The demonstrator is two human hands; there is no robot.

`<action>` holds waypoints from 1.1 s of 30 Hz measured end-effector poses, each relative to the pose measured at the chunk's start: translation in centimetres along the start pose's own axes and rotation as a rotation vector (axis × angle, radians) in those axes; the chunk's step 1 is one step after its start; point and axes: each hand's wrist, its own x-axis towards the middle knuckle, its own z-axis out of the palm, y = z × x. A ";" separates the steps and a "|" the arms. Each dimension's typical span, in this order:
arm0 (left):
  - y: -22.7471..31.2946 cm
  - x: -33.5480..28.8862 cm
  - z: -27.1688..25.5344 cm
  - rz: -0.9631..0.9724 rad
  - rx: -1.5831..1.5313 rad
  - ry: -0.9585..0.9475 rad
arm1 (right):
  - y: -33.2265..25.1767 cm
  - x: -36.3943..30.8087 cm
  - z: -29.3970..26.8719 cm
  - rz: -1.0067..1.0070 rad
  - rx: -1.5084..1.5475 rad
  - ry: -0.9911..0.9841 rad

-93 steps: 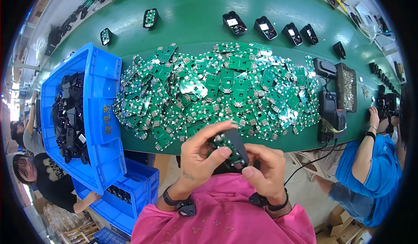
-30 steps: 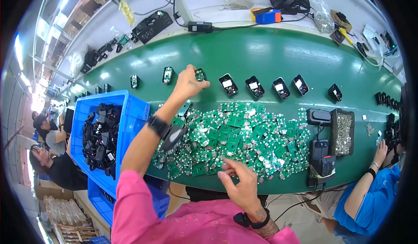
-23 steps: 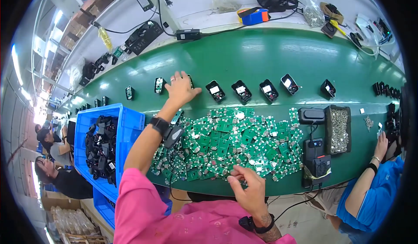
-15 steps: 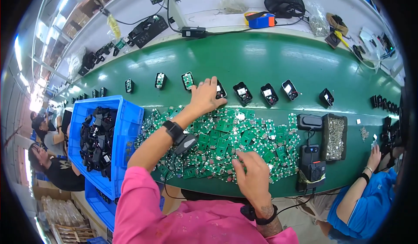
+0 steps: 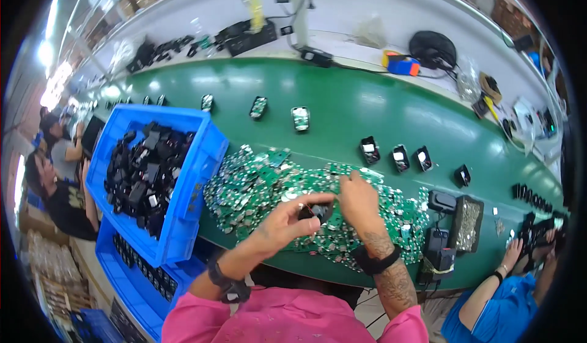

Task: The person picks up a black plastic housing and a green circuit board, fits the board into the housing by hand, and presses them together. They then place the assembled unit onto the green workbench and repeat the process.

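My left hand (image 5: 282,225) is wrapped round a small black plastic housing (image 5: 319,213), its open side partly in sight, above the heap of green circuit boards (image 5: 269,178). Just right of the housing is my right hand (image 5: 359,201), its fingers pinched together over the boards; what they hold, if anything, is hidden. Beyond the heap stands a row of similar housings. A housing with a green board in it (image 5: 301,119) is to the left of the gap in the row, and a housing with a white piece and wires inside (image 5: 369,149) is to its right.
A blue crate (image 5: 211,138) of black parts stands on the left, with another blue crate (image 5: 131,282) lower down. Right of the heap are a black device (image 5: 438,248) and a tray of small metal parts (image 5: 469,223). A co-worker's arm (image 5: 492,282) reaches in at the right.
My left hand has taken a housing from the row and drawn it back over the heap. My right hand has moved forward beside it, fingers now closed. The whole view has shifted and tilted.
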 end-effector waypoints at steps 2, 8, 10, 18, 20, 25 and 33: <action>-1.8 -2.1 -0.5 -0.014 -0.240 0.002 | 0.1 0.3 -0.2 -0.010 -0.034 -0.009; -4.8 -4.5 -0.6 -0.067 -0.686 0.106 | 0.8 -0.5 -1.5 0.106 -0.016 0.252; -5.1 -4.8 -0.9 -0.100 -0.619 0.157 | 0.4 -1.6 -3.0 0.178 0.098 0.262; -5.2 -4.4 -0.3 0.248 0.552 0.330 | -7.8 -10.4 -6.6 0.326 1.518 0.204; -5.0 -4.2 0.1 0.248 0.597 0.318 | -9.7 -10.9 -5.3 0.319 1.570 0.181; -5.7 -4.7 0.7 0.199 0.521 0.357 | -9.6 -10.6 -3.0 0.316 1.397 0.215; -4.8 -4.2 1.2 0.237 0.334 0.285 | -8.2 -11.3 -1.3 0.497 1.390 0.203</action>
